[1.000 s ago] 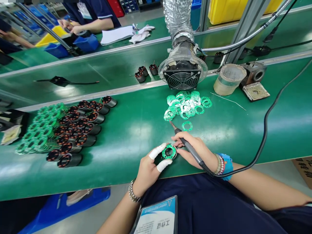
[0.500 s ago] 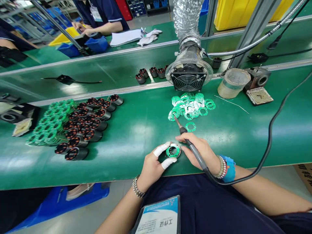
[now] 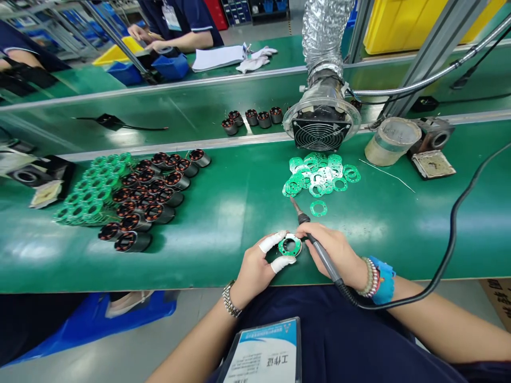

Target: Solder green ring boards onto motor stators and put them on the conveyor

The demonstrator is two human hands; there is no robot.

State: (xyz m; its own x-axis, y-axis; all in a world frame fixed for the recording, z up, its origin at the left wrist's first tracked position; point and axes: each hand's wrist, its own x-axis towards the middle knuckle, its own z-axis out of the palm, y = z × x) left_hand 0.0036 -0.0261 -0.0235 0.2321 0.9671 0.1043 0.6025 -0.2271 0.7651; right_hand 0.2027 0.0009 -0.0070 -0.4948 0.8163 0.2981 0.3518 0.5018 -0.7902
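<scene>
Between the thumb and finger of my left hand [image 3: 255,268], both in white finger covers, sits a motor stator topped with a green ring-shaped circuit board [image 3: 294,252]. My right hand [image 3: 335,252] grips a soldering iron [image 3: 322,256] whose tip points away from me, towards a pile of green circuit boards [image 3: 319,173]. Its fingertips are at the stator's right edge; whether they touch it, I cannot tell. One loose ring board [image 3: 318,208] lies just beyond the iron. Black stators with copper windings [image 3: 159,211] stand in rows at the left, beside stators topped with green boards [image 3: 90,194].
A fume extractor fan [image 3: 320,134] hangs over the board pile. A round pot [image 3: 393,141], a soldering iron stand [image 3: 435,135] and a thin wire [image 3: 387,174] are at the right. The iron's cable [image 3: 453,229] loops past my right forearm. Co-workers sit across the bench.
The view has shifted a little, moving the scene rightwards. My right fingertips have closed in on the stator's right edge. Both hands keep hold of the same things.
</scene>
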